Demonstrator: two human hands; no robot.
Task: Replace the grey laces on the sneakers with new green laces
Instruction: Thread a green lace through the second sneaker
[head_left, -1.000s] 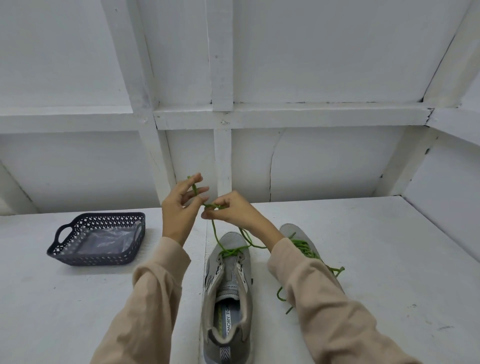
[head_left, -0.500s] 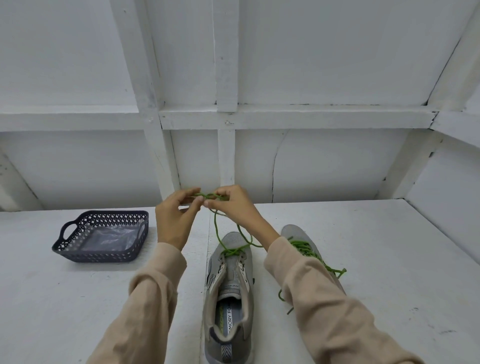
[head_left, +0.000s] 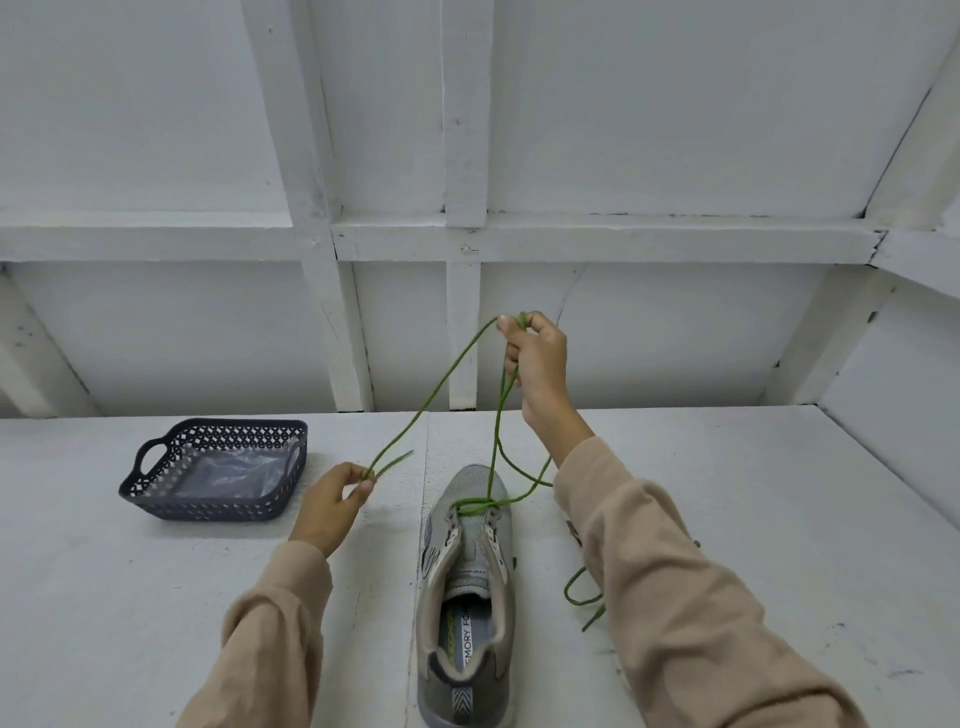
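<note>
A grey sneaker lies on the white table, toe pointing away from me. A green lace runs through its lowest eyelets and rises in two strands. My right hand is raised above the toe and pinches the lace's middle between thumb and fingers. My left hand is low, left of the sneaker, and pinches the two lace ends, whose tips stick out to the right. My right sleeve hides most of the second sneaker; only its green lace loops show beside my forearm.
A dark perforated basket with handles stands at the left and holds a clear plastic bag. White wall panels and beams rise behind the table's far edge. A side wall closes the right.
My hands were together above the sneaker's toe. Now the right hand has risen with the lace and the left hand has dropped down and left, drawing the strands out long.
</note>
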